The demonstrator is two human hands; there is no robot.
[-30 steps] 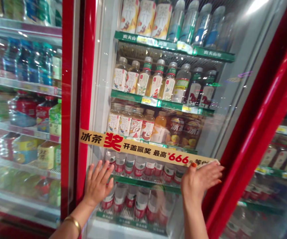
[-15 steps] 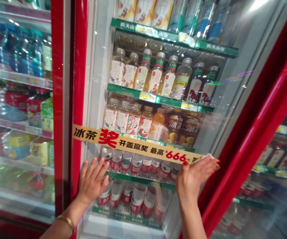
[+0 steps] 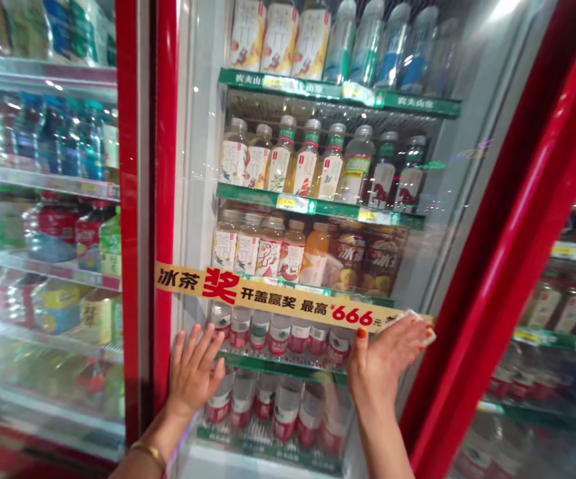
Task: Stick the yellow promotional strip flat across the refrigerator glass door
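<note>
My left hand (image 3: 193, 376) lies with fingers spread against the glass door (image 3: 278, 459), below the left part of a yellow sticker strip (image 3: 268, 301) with black and red characters. A gold bangle (image 3: 149, 456) circles that wrist. At the strip's right end, my right hand (image 3: 380, 362) presses a folded white cloth (image 3: 430, 334) flat onto the strip and glass. Its fingers cover most of the cloth, whose edges show past the fingertips. The end of the strip is hidden behind hand and cloth.
Behind the glass, bottles (image 3: 305, 166) stand in rows on green-edged shelves (image 3: 318, 206). Red frames border the door on the left (image 3: 165, 166) and right (image 3: 512, 266). A second cooler with drinks (image 3: 71, 233) stands at left. The right-hand panel shows more bottles (image 3: 547, 306).
The view has shifted, so the shelves sit slightly lower in it. My right hand with the cloth stays at the strip's right end, and my left hand stays on the glass.
</note>
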